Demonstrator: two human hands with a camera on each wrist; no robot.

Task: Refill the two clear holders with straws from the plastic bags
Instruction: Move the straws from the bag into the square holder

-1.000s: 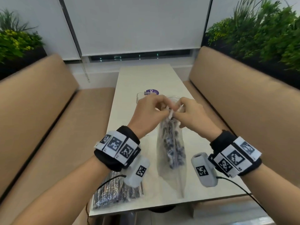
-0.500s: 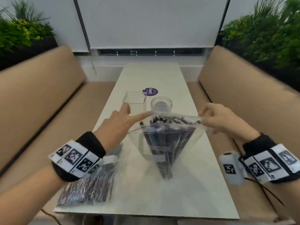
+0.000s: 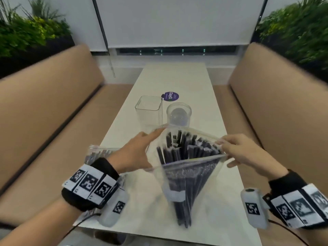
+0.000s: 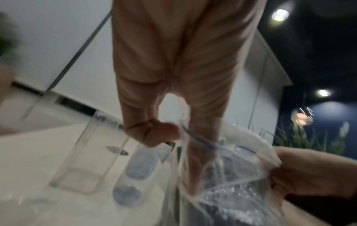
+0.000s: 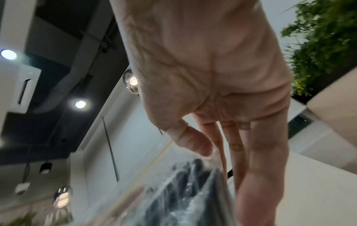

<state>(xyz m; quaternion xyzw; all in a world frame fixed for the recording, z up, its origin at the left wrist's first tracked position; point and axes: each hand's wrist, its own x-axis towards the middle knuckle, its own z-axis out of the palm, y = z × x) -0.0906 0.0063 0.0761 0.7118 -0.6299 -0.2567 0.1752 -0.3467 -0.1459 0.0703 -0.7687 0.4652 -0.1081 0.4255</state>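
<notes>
bag of straws | mouth held open | pinched by left hand and right hand | holders behind

A café or restaurant booth: two tan padded benches face each other across a long pale counter, leafy planters in the upper corners (a branded round sticker lies mid-counter).

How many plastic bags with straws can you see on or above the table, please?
2. One open bag is held above the table between the left hand and right hand. A second bag lies on the table, partly hidden behind the left wrist.
</notes>
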